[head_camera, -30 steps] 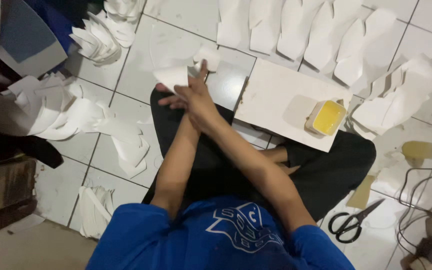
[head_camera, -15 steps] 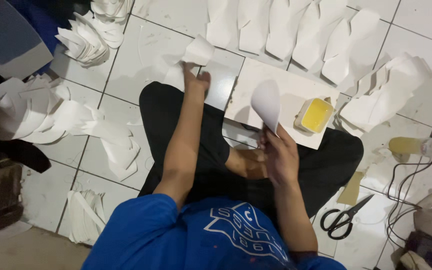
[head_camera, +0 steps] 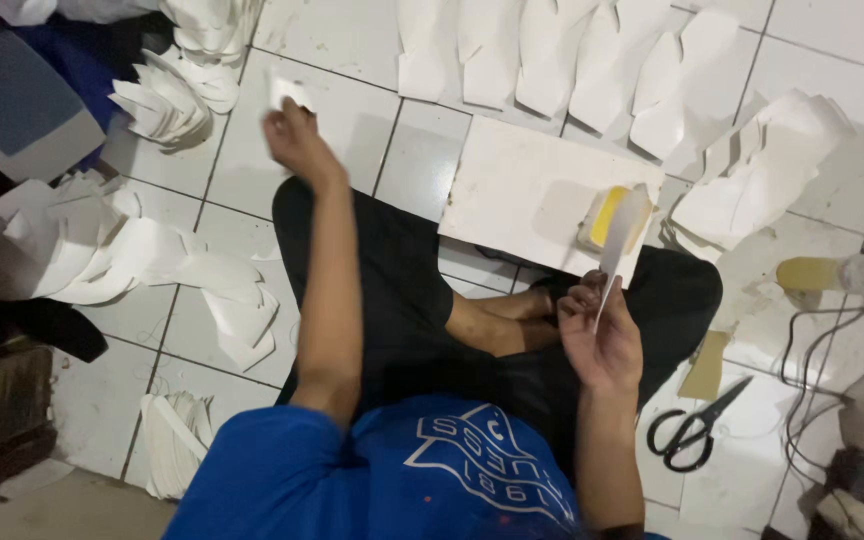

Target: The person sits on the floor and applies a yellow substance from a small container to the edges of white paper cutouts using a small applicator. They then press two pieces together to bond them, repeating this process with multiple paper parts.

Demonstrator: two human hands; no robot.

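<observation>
Right hand (head_camera: 602, 335) pinching a white paper cutout (head_camera: 620, 235) upright above the lap, left hand (head_camera: 292, 140) outstretched over the tiled floor (head_camera: 342, 110), gripping a smaller white piece (head_camera: 290, 92), scissors (head_camera: 697, 425) nearby

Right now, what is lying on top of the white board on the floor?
On the white board sits a yellow block near its right edge. The white cut piece held in the right hand covers part of it, so its right side cannot be seen.
</observation>
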